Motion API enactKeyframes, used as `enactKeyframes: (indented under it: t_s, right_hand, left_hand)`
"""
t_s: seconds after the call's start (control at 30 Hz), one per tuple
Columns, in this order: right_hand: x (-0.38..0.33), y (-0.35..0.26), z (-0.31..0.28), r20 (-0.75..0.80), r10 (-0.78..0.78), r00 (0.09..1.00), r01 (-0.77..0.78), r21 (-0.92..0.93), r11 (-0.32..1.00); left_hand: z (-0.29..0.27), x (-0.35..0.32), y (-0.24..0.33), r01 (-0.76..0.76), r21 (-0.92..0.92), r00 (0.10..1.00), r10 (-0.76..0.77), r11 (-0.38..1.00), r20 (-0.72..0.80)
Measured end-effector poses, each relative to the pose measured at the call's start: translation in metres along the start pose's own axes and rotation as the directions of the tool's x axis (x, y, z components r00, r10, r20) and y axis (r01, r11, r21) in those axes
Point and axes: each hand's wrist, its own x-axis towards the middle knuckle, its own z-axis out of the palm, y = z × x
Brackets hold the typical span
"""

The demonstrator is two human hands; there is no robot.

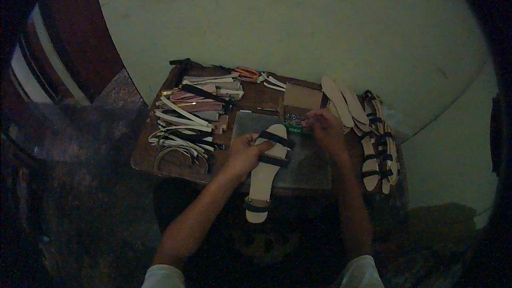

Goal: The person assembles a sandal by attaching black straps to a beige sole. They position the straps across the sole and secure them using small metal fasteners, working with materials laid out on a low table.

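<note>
My left hand (246,152) grips a pale sandal sole (265,178) with dark straps across it, holding it by its left edge near the front straps. The sole's heel hangs over the near edge of the small wooden table (143,154). My right hand (324,128) is at a small open cardboard box (300,100) and a green packet (294,127), fingers pinched together; what they hold is too small to tell.
A heap of pale and dark straps (186,122) covers the table's left half. Orange-handled scissors (246,73) lie at the back. Bare soles (341,98) and finished strapped sandals (378,149) are stacked at the right. A pale wall (293,21) stands behind.
</note>
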Motion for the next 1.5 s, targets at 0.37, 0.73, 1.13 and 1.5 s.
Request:
enactKeyframes:
  t_s: [0.37,0.73,1.13,1.5]
  right_hand:
    - [-0.044,-0.035,0.007,0.081,0.016,0.997,-0.024,0.099,0.995]
    - [-0.050,-0.051,-0.001,0.076,0.071,0.995,-0.083,0.175,0.981]
    - [-0.052,-0.048,0.008,0.232,0.182,0.955,-0.215,0.123,0.969]
    - [-0.058,-0.042,0.014,0.117,-0.078,0.990,0.086,-0.065,0.994]
  left_hand:
    - [0.015,-0.006,-0.015,0.048,0.203,0.994,-0.066,0.978,0.085]
    - [0.026,-0.016,-0.012,0.032,0.223,0.979,-0.076,0.974,0.190]
    - [0.016,-0.012,-0.015,-0.032,0.291,0.982,-0.025,0.956,0.189]
    - [0.013,-0.009,-0.017,0.019,0.266,0.981,-0.069,0.964,0.183]
